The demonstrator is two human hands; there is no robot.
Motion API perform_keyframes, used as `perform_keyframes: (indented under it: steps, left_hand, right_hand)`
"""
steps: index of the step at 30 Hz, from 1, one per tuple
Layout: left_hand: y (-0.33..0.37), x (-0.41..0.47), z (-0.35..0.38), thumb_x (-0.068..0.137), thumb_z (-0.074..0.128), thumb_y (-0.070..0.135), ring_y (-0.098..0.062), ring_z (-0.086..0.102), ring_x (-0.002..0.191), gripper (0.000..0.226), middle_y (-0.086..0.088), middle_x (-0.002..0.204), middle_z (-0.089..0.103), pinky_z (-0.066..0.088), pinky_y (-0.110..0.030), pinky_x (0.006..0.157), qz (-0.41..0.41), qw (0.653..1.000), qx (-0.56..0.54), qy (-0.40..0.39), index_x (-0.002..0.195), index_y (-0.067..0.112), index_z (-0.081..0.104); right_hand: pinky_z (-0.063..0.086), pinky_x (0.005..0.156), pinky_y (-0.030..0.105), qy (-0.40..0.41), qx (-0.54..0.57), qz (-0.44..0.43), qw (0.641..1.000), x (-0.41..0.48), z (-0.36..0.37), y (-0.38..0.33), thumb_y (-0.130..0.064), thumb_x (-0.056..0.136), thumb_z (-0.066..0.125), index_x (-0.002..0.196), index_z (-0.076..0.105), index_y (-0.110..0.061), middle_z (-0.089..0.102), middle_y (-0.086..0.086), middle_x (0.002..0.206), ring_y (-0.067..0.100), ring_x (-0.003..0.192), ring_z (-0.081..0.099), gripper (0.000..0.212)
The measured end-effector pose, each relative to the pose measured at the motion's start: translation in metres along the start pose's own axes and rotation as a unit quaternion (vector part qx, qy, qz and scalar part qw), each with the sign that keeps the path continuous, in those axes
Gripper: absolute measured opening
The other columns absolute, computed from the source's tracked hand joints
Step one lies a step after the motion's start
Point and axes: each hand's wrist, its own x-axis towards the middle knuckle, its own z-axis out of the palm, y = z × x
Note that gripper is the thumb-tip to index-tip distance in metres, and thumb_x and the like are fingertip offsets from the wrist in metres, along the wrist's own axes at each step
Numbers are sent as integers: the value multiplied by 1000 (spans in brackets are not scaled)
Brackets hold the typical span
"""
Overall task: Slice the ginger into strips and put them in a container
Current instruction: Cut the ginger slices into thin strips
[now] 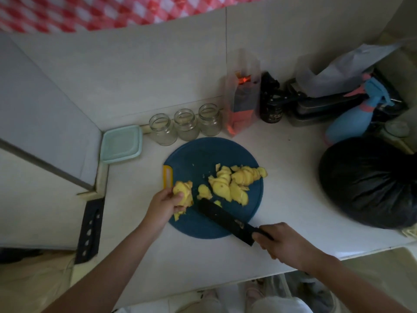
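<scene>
A round blue cutting board [203, 224] lies on the white counter. Yellow ginger slices [234, 182] are heaped on its right half. My left hand [163, 205] is shut on a bunch of ginger slices [184, 192] at the board's left edge, lifted slightly. My right hand [284, 243] grips the handle of a black knife [223, 219], whose blade rests flat on the board, tip near the loose slices. A pale green lidded container [121, 143] sits at the back left, closed.
Three glass jars [186, 125] without lids stand behind the board. A plastic bag [242, 96], a dark bottle [270, 105], a blue spray bottle [354, 118] and a black bag [370, 184] crowd the right. A black knife sheath [90, 229] lies at the left edge.
</scene>
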Motion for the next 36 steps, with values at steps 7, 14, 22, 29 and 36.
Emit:
perform_keyframes:
  steps: [7, 14, 22, 29, 36]
  left_hand:
    - [-18, -8, 5, 94, 54, 4, -20, 61, 90, 18, -12, 110, 60, 54, -22, 64, -20, 999, -22, 31, 112, 1, 55]
    - [-29, -11, 18, 94, 56, 10, -19, 58, 103, 37, -8, 118, 57, 55, -27, 75, 3, 983, 175, -63, 130, 12, 50]
    - [-32, -11, 51, 96, 49, 17, -18, 44, 122, 42, -6, 135, 47, 33, -23, 103, 160, 896, 415, -11, 138, 15, 47]
    - [-37, -14, 57, 85, 66, 35, -19, 43, 121, 58, -4, 133, 43, 37, -28, 101, 192, 843, 503, -6, 138, 22, 44]
    - [-45, -18, 52, 83, 71, 25, -20, 44, 121, 63, -3, 129, 45, 40, -30, 101, 210, 862, 462, -7, 140, 23, 44]
  right_hand:
    - [39, 57, 25, 19, -152, -28, 988, 17, 1, 14, -38, 100, 43, 76, 53, -24, 54, -5, 63, 7, 52, 49, 30]
    - [45, 67, 34, 72, -154, -7, 985, 44, 6, -5, -39, 100, 40, 80, 54, -14, 62, 8, 79, 22, 73, 59, 35]
    - [43, 64, 31, 110, -137, 38, 984, 55, 10, -11, -41, 100, 38, 76, 48, -20, 59, 7, 80, 24, 74, 59, 34]
    - [41, 62, 31, 113, -141, 31, 983, 48, 11, -17, -39, 101, 40, 70, 43, -22, 57, 6, 76, 22, 71, 56, 35]
    - [35, 57, 27, 110, -160, 11, 981, 26, 18, -11, -38, 100, 40, 87, 57, -10, 52, 2, 71, 18, 63, 50, 35]
